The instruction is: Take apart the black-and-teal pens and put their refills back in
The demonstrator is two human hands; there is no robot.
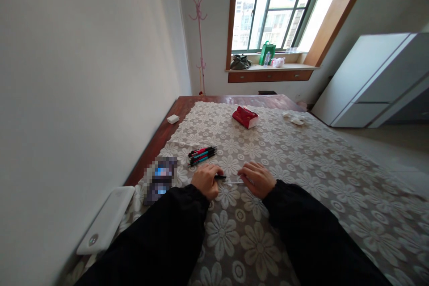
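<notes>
Head view shows, from the left, a flat white rectangular device (107,219), a small bundle of black, red and teal pens (202,155), then the left hand (207,179) curled shut on a black pen piece (220,177). Just beside it, the right hand (257,178) pinches a thin clear tube (234,182) over the flowered lace tablecloth (301,178).

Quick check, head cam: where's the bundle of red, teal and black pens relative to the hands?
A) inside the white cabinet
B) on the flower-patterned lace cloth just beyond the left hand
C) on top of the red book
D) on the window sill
B: the bundle of red, teal and black pens lies on the flower-patterned lace cloth just past the left hand, well short of the red book; both hands pinch one thin pen, the right hand at its other end.
</notes>
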